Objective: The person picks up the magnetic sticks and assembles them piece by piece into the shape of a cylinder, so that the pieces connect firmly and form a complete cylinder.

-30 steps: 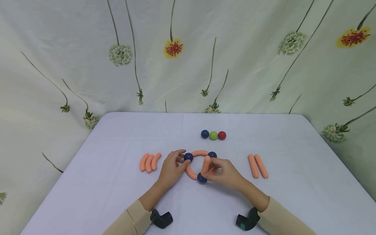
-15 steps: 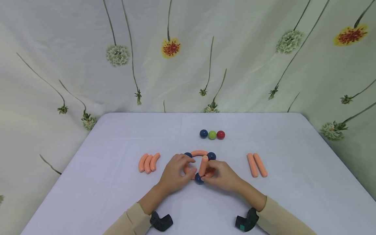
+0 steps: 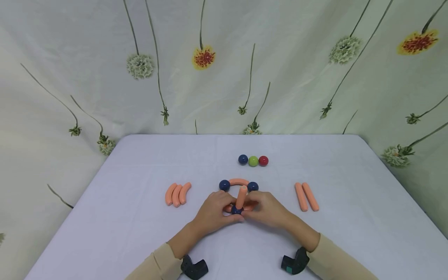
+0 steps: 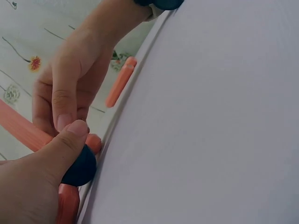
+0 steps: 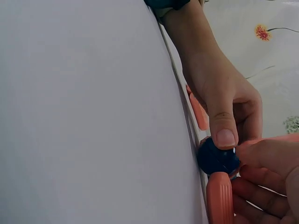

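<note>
In the head view, a ring of curved orange building rods [image 3: 239, 182] joined by blue balls [image 3: 224, 185] lies mid-table. A straight orange rod [image 3: 241, 197] stands up from the nearest blue ball [image 3: 237, 210], leaning slightly. My left hand [image 3: 214, 210] grips this ball, thumb on its near side and fingers beyond it. The thumb [image 4: 70, 140] lies over the ball in the left wrist view. My right hand [image 3: 267, 209] pinches the straight rod near its foot, its thumb beside the ball [image 5: 218, 157]. My hands partly hide the ring's side rods.
Several loose curved rods [image 3: 177, 195] lie at the left. Two straight rods [image 3: 306, 197] lie at the right. Behind the ring sit a loose blue ball [image 3: 243, 159], a green ball [image 3: 253, 161] and a red ball [image 3: 263, 161]. A flowered cloth [image 3: 224, 89] hangs behind the table.
My left hand has left the ring's left blue ball, moving nearer and to the right to grip the nearest ball. My right hand stays at the foot of the straight rod, which still stands.
</note>
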The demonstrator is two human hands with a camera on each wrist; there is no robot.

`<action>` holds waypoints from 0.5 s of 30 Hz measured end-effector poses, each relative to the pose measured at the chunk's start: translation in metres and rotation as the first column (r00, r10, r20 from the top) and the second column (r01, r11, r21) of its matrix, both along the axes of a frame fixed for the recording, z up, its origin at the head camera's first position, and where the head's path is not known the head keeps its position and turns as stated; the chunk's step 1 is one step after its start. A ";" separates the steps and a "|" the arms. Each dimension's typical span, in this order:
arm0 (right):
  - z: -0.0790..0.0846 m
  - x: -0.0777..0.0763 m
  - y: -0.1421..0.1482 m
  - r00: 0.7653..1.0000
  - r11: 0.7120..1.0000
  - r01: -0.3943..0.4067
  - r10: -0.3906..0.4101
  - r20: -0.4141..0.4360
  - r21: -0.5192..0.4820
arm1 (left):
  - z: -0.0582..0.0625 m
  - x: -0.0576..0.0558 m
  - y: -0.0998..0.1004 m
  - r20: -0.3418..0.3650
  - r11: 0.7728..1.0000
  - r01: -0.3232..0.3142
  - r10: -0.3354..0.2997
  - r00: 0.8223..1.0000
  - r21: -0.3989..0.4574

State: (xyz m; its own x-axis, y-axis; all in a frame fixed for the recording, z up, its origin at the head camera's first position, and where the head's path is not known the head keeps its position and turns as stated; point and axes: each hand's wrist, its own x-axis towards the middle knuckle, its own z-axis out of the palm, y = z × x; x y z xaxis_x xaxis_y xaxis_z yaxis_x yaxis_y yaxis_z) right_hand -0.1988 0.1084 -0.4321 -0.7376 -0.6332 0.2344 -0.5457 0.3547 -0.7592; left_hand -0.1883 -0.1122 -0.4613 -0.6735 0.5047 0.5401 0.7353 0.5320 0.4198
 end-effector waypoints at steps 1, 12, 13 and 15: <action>0.001 0.000 0.002 1.000 1.000 0.002 -0.002 -0.004 0.001 | 0.000 0.000 0.001 0.002 1.000 0.000 0.000 1.000 0.006; 0.004 -0.003 0.030 0.989 0.989 0.147 -0.147 -0.013 0.003 | 0.006 -0.001 0.003 0.203 1.000 -0.007 0.002 0.979 0.020; 0.004 -0.003 0.033 0.987 0.987 0.163 -0.163 -0.010 0.007 | 0.007 -0.002 0.003 0.229 1.000 -0.009 0.005 0.973 0.017; 0.004 -0.004 0.040 0.983 0.982 0.186 -0.186 -0.006 0.011 | 0.008 -0.002 0.002 0.270 1.000 -0.016 0.013 0.963 0.008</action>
